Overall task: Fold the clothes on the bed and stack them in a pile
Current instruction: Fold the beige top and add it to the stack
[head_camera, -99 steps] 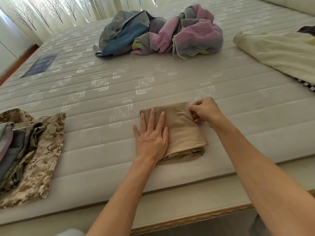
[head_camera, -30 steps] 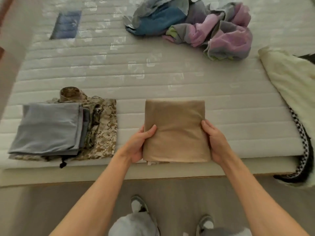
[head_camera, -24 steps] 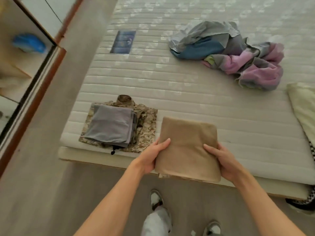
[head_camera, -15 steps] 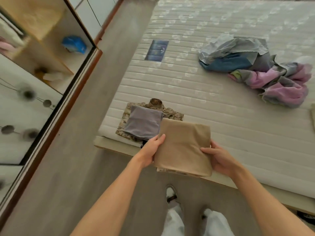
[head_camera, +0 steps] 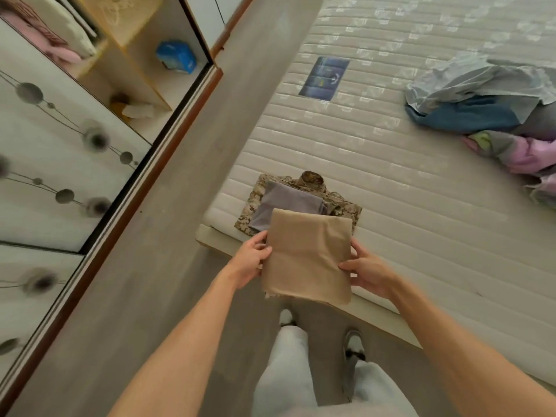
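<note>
The left hand (head_camera: 252,260) and right hand (head_camera: 365,273) each pinch a side edge of the folded tan cloth (head_camera: 308,255), held level above the bed's (head_camera: 421,236) corner. The pile (head_camera: 288,200), grey cloth on camouflage, lies just ahead and slightly left, under the cloth's far edge. The open wardrobe (head_camera: 126,64) holds a blue pack.

The folded cloth (head_camera: 308,257) near the bed's edge is plain tan; beyond it the folded garment (head_camera: 285,203) is grey-lilac over a tan-and-brown camouflage one (head_camera: 346,210); the far-right heap (head_camera: 493,115) mixes pale grey, blue, pink; the mattress (head_camera: 421,221) is cream with pale squares.
</note>
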